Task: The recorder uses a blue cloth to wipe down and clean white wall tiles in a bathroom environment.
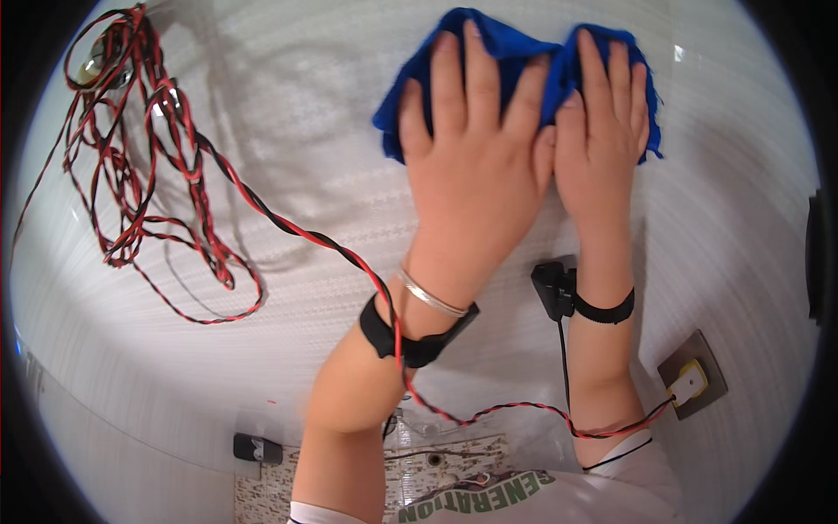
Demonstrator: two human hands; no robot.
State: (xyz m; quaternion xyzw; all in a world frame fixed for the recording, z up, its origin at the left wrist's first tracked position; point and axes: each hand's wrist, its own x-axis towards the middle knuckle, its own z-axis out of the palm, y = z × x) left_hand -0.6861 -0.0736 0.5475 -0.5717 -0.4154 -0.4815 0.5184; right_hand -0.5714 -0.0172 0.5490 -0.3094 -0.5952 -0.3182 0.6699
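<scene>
A blue cloth (524, 59) lies against a white, faintly patterned surface (314, 131) at the top of the head view. Pressed flat on its left part is my left hand (474, 124), fingers spread, with a silver bangle (432, 298) and a black strap on the wrist. My right hand (602, 121) rests on the cloth's right part, fingers slightly apart, its thumb side touching my left hand. A black device (556, 288) is strapped to the right wrist, and a thin cable runs from it. Neither hand's fingers are closed around the cloth.
Red and black twisted wire (124, 170) hangs in a tangled bundle at the left. One strand crosses in front of my left forearm to a white plug (691, 385) in a wall socket (710, 367) at the right. A dark bin (252, 449) stands at lower left by mosaic tiles (262, 491).
</scene>
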